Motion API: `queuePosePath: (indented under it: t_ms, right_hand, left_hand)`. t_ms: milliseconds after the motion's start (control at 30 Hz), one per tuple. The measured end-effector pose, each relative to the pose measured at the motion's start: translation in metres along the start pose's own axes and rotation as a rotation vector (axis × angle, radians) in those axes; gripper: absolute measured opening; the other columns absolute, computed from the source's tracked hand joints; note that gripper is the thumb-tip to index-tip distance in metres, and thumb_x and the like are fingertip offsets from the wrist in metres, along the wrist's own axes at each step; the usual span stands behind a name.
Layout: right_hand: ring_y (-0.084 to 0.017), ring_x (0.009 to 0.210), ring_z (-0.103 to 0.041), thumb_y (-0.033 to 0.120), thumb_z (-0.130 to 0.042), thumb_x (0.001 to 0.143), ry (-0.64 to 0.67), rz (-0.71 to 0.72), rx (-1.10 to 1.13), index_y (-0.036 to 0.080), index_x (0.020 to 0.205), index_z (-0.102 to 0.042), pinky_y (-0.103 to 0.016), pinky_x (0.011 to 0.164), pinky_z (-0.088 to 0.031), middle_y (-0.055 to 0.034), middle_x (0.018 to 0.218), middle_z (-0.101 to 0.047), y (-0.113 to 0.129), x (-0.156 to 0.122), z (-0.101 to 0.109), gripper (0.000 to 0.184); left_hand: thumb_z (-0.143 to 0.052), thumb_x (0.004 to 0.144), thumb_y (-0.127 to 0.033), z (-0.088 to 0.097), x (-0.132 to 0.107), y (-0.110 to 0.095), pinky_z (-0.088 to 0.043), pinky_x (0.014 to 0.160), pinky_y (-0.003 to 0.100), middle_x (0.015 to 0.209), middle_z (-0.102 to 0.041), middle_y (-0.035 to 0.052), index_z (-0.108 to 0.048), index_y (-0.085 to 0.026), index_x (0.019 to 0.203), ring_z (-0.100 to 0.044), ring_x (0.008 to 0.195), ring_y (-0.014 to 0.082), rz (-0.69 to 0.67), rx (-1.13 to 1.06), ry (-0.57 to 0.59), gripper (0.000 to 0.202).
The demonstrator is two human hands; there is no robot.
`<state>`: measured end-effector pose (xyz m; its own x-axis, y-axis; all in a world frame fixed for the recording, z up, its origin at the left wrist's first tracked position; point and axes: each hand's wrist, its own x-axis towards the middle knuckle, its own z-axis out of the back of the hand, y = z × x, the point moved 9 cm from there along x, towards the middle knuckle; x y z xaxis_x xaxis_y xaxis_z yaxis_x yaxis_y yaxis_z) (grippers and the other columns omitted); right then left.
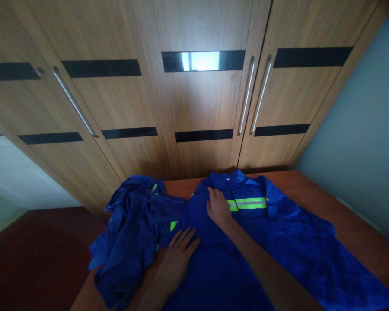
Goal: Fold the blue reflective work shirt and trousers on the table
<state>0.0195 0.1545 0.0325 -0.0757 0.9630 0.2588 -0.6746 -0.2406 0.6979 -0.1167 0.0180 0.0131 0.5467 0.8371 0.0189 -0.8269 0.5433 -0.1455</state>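
Observation:
A blue work jacket (246, 229) lies spread out, its collar toward the wardrobe and one sleeve stretched to the lower right. Green and silver reflective tape crosses its chest. My right hand (218, 208) rests on the upper chest near the shoulder, over part of the tape, fingers extended. Lower down, my left hand (180, 250) lies flat with spread fingers on the jacket's left side. Beside it is a crumpled heap of blue clothing (132, 233) with bits of the same green tape. Where the jacket's other sleeve runs is hard to make out.
Both garments lie on a reddish-brown wooden surface (288, 183). Directly behind stands a wooden wardrobe (201, 101) with long metal handles and black strips. A pale wall (359, 142) bounds the right side. Dark red floor (42, 255) shows at lower left.

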Motion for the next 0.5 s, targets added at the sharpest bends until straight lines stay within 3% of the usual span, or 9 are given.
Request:
queuePosePath:
  t_ms: [67, 133, 233, 333, 500]
  right_hand:
    - [-0.028, 0.136, -0.032, 0.019, -0.050, 0.086, 0.033, 0.248, -0.169, 0.018, 0.139, -0.043, -0.045, 0.111, -0.025, -0.0146, 0.145, -0.042, 0.029, -0.005, -0.007, 0.053]
    - [-0.027, 0.141, -0.024, 0.030, -0.048, 0.091, 0.129, 0.428, -0.319, 0.018, 0.139, -0.043, -0.047, 0.114, -0.019, -0.0123, 0.151, -0.035, 0.043, -0.012, -0.026, 0.050]
    - [-0.028, 0.140, -0.026, 0.046, -0.044, 0.092, 0.260, 0.367, -0.376, 0.018, 0.141, -0.042, -0.051, 0.114, -0.016, -0.0120, 0.152, -0.035, 0.027, -0.011, -0.050, 0.056]
    - [-0.028, 0.141, -0.025, 0.050, -0.041, 0.093, 0.292, 0.304, -0.358, 0.017, 0.143, -0.038, -0.052, 0.114, -0.014, -0.0119, 0.152, -0.033, 0.014, -0.009, -0.059, 0.061]
    - [-0.029, 0.142, -0.022, 0.052, -0.043, 0.092, 0.263, 0.309, -0.314, 0.017, 0.145, -0.036, -0.052, 0.114, -0.018, -0.0133, 0.155, -0.027, 0.014, -0.025, -0.041, 0.063]
  left_hand:
    - [-0.040, 0.075, 0.006, 0.000, -0.002, 0.000, -0.029, 0.115, 0.047, 0.150, -0.041, 0.0034, -0.042, -0.031, 0.141, -0.034, 0.139, 0.0206, -0.012, 0.004, -0.019, 0.076]
    - [-0.040, 0.081, 0.001, 0.000, -0.004, -0.001, -0.029, 0.115, 0.049, 0.150, -0.040, 0.0033, -0.040, -0.032, 0.142, -0.034, 0.139, 0.0209, -0.023, 0.004, -0.034, 0.070]
    - [-0.043, 0.093, -0.019, 0.003, -0.008, -0.001, -0.030, 0.113, 0.053, 0.153, -0.035, 0.0042, -0.032, -0.033, 0.146, -0.033, 0.140, 0.0241, -0.059, -0.020, -0.037, 0.056]
    - [-0.046, 0.094, -0.036, 0.006, -0.012, -0.001, -0.031, 0.112, 0.055, 0.155, -0.030, 0.0061, -0.023, -0.032, 0.149, -0.031, 0.140, 0.0279, -0.104, -0.053, -0.049, 0.060]
    - [-0.048, 0.093, -0.042, 0.009, -0.011, 0.000, -0.031, 0.112, 0.055, 0.154, -0.033, 0.0068, -0.027, -0.032, 0.148, -0.033, 0.139, 0.0286, -0.115, -0.067, -0.071, 0.060]
